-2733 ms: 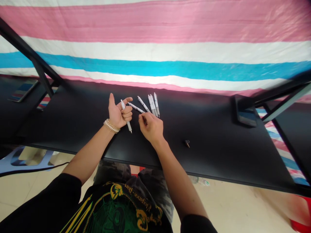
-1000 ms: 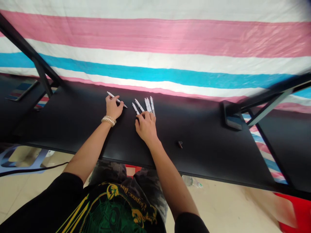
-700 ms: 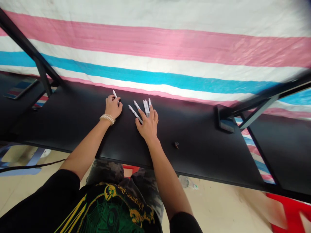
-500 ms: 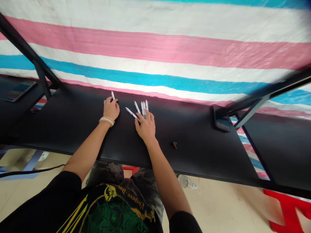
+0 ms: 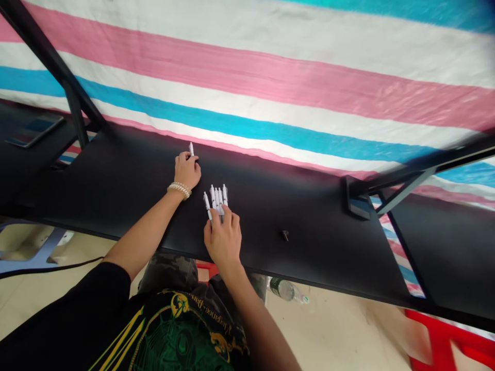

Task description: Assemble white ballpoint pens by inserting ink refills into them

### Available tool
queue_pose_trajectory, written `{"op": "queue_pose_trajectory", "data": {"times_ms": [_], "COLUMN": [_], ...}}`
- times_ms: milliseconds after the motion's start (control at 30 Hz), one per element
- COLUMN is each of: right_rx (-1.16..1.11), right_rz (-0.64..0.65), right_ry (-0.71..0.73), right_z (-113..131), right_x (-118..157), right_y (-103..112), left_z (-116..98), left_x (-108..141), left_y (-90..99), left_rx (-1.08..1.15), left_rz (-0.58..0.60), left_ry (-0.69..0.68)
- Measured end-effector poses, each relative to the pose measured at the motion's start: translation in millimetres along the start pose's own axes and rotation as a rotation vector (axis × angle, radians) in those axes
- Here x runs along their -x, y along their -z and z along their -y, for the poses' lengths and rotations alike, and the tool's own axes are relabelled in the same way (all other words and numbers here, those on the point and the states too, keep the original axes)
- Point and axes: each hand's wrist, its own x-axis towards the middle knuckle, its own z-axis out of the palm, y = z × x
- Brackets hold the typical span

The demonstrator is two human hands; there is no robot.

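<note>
My left hand (image 5: 187, 171), with a beaded bracelet on its wrist, rests near the table's far edge. Its fingers are closed over a white pen (image 5: 191, 149), whose top sticks out past them. Closer to me, my right hand (image 5: 223, 239) covers the lower ends of several white pens (image 5: 217, 196). Its fingers are bent and press on them. Those pens lie side by side on the black table (image 5: 255, 193), tops pointing away from me, the leftmost one slightly apart and tilted.
A small dark object (image 5: 285, 235) lies right of my right hand. Black metal supports (image 5: 358, 198) rise at both ends of the table, with a striped sheet (image 5: 247, 93) behind. On the floor are a plastic bottle (image 5: 284, 289) and a red stool (image 5: 436, 335).
My right hand has drawn the fanned pens toward me and they now lie closer and more parallel. My left hand still holds its pen near the far edge. The view has tilted slightly.
</note>
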Motion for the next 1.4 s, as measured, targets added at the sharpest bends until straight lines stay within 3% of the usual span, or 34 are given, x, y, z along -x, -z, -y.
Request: {"op": "queue_pose_trajectory", "data": {"times_ms": [133, 467, 633, 767, 833, 1000, 1067, 1167, 1400], "right_rx": [-0.007, 0.008, -0.077, -0.39, -0.562, -0.747, -0.817, -0.939, -1.048], "right_rz": [-0.002, -0.052, -0.1, -0.102, -0.082, -0.046, -0.033, 0.0, -0.083], "right_ry": [-0.071, -0.084, -0.139, -0.194, -0.227, -0.162, -0.149, -0.144, -0.193], "right_z": [14, 21, 16, -7, -20, -45, -54, -67, -72], "right_x": [11, 2, 1, -15, -29, -71, -86, -100, -97], "right_y": [0, -2, 5, 21, 28, 31, 27, 18, 0], "left_z": [-4, -18, -36, -47, -51, -62, -65, -67, -63], "left_x": [3, 8, 8, 6, 7, 21, 25, 27, 28], "left_y": [-0.1, 0.9, 13.1, 19.2, 18.1, 17.2, 19.1, 20.3, 12.0], "left_rx": [0.034, 0.042, 0.259, 0.646, 0.893, 1.311, 1.359, 1.395, 1.368], "left_rz": [-0.005, -0.047, -0.167, -0.259, -0.169, 0.356, 0.394, 0.361, 0.383], "left_ry": [0.011, 0.023, 0.089, 0.162, 0.201, 0.303, 0.338, 0.354, 0.35]}}
